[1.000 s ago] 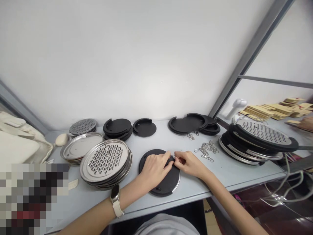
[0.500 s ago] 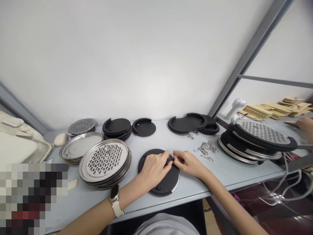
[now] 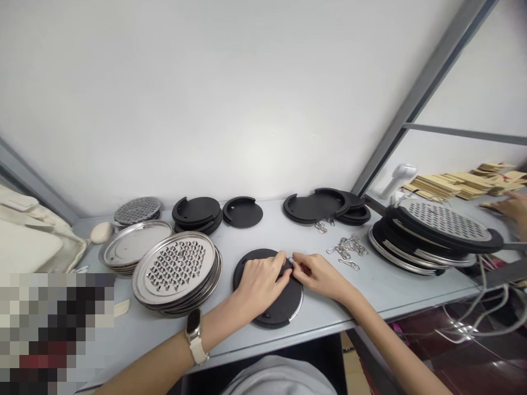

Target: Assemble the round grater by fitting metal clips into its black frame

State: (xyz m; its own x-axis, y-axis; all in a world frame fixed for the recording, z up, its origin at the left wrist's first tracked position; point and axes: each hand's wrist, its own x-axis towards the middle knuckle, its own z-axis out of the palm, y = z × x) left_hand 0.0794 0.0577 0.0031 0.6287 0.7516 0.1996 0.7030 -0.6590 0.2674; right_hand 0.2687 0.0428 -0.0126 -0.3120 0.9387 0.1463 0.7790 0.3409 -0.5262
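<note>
A round black disc (image 3: 284,306) with a raised rim lies at the table's front edge, a silvery metal edge showing along its right side. My left hand (image 3: 260,282) rests over it, fingers bent and closed on its far right part, thumb and forefinger close together. At that same edge my right hand (image 3: 313,272) is closed in a pinch on a small wire clip (image 3: 290,260), mostly hidden by the fingertips. More wire clips (image 3: 349,248) lie in a loose pile to the right.
Metal grater discs (image 3: 177,269) and plain metal discs (image 3: 138,244) are stacked at left. Black discs (image 3: 197,214) stand along the back, with more black holders (image 3: 317,206) farther right. A tall stack topped by a grater (image 3: 447,219) fills the right end. Another person's hand (image 3: 514,208) is beyond.
My two hands stay almost still at the disc's edge. The other person's hand at the far right has shifted slightly.
</note>
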